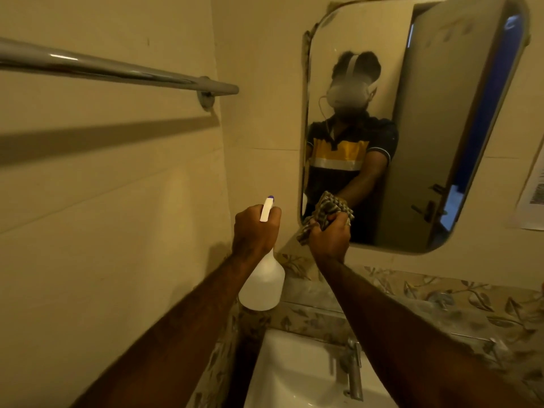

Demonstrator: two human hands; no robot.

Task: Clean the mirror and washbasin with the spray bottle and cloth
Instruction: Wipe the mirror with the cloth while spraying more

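A rounded wall mirror (435, 119) hangs at the upper right, reflecting a person in a dark and yellow shirt. My left hand (254, 231) grips the neck of a white spray bottle (263, 287), its nozzle pointing up towards the mirror's lower left corner. My right hand (331, 237) is shut on a bunched checked cloth (326, 210), held against the mirror's bottom left edge. Below, the white washbasin (291, 375) sits between my forearms, partly hidden by my right arm.
A metal tap (354, 372) stands at the basin's back edge. A steel towel rail (117, 70) juts from the left wall at head height. A floral tile band (441, 304) runs under the mirror. A paper notice (534, 195) is stuck at the far right.
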